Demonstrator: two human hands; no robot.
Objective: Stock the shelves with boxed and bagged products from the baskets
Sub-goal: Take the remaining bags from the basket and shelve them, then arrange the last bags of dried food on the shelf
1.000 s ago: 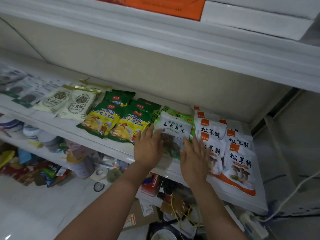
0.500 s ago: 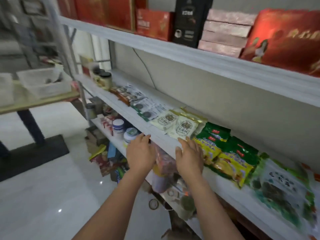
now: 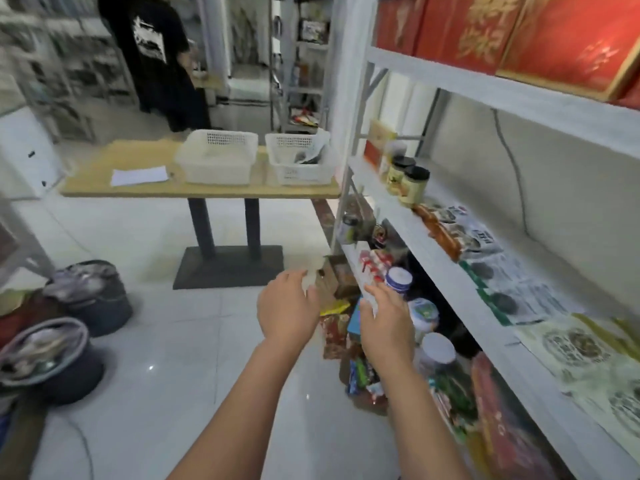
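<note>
White floor tiles (image 3: pixel 166 341) fill the head view, with a wooden tabletop (image 3: pixel 162 190) standing well apart from the person, at the far end of the shelves (image 3: pixel 478 292).

Two white baskets sit side by side on that tabletop, likely put there so stock is in reach of the shelf end. The left basket (image 3: pixel 214 173) shows nothing inside that I can make out. The right basket (image 3: pixel 301 176) holds a few dark and pale bagged products (image 3: pixel 308 154), the things left to shelve. A paper sheet (image 3: pixel 138 175) lies beside the left basket.

On the middle shelf, flat bags (image 3: pixel 519 299) lie in a row with labels up, so they can be read. Jars (image 3: pixel 410 181) stand at the far end, and red boxes (image 3: pixel 502 32) line the top shelf.

The left hand (image 3: pixel 289 310) and the right hand (image 3: pixel 386 327) hang in front of the lower shelf, fingers relaxed and spread, gripping nothing. Empty hands suggest another trip to the baskets comes next.
</note>
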